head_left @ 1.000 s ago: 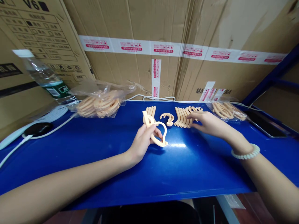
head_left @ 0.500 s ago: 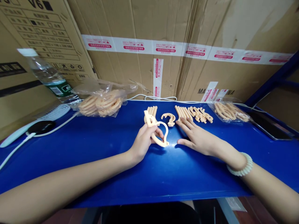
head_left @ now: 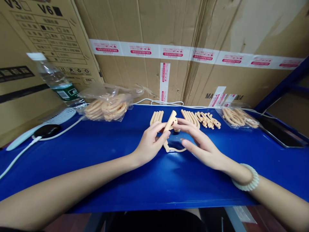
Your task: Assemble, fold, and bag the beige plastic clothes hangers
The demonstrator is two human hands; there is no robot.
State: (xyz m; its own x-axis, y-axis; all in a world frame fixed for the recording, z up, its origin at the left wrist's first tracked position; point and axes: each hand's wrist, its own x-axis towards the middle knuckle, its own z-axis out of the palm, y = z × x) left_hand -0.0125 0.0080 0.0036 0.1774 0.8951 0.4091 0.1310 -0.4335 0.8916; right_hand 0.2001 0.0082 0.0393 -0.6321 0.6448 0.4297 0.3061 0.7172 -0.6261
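Observation:
Above the blue table, my left hand [head_left: 152, 140] pinches a beige plastic folding hanger [head_left: 170, 121], tilted upright. A curved part of it hangs down beneath the fingers and runs to the right. My right hand [head_left: 202, 141] is close on the other side, its fingers stretched toward the upper part of the hanger and its thumb apart from them. Whether those fingertips touch it I cannot tell. Just behind lie a row of beige curved arms [head_left: 157, 116] on the left and another row of curved arms [head_left: 189, 116] on the right. The hook pieces between them are mostly hidden.
Small beige connector pieces [head_left: 208, 120] lie right of the rows. Clear bags of beige parts stand at left [head_left: 113, 108] and right [head_left: 238, 116]. A water bottle [head_left: 58, 82], a hairbrush [head_left: 58, 117], a black round device [head_left: 47, 130] and a phone [head_left: 281, 132] lie around. Cardboard [head_left: 135, 77] stands behind.
My left hand has turned the hanger so that it shows more edge-on. My right hand has left the right row of arms and moved left to the hanger. The view has shifted slightly.

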